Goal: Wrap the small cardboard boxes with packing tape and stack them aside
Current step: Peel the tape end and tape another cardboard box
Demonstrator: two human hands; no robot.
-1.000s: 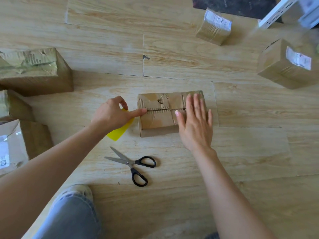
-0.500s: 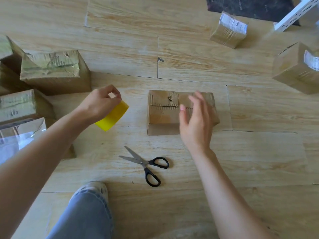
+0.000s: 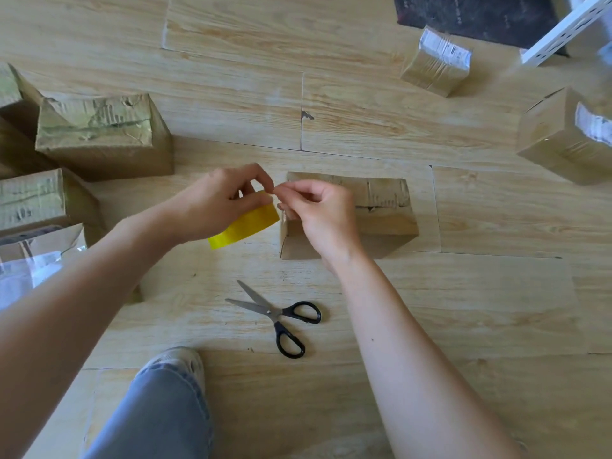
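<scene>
Cardboard box [image 3: 387, 223] is lying mid-frame | we are gripping the yellow tape roll [image 3: 245, 228] in our left hand [image 3: 215, 207], just left of it | our right hand [image 3: 321, 210] is pinching the roll's top edge

Seven cardboard boxes [image 3: 387, 223], one pair of scissors [image 3: 275, 313], one tape roll [image 3: 245, 225], two hands [image 3: 215, 203].

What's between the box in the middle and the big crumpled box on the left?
In the head view, the left hand holding a yellow tape roll fills that gap; the right hand picks at the roll's edge over the middle box.
</scene>
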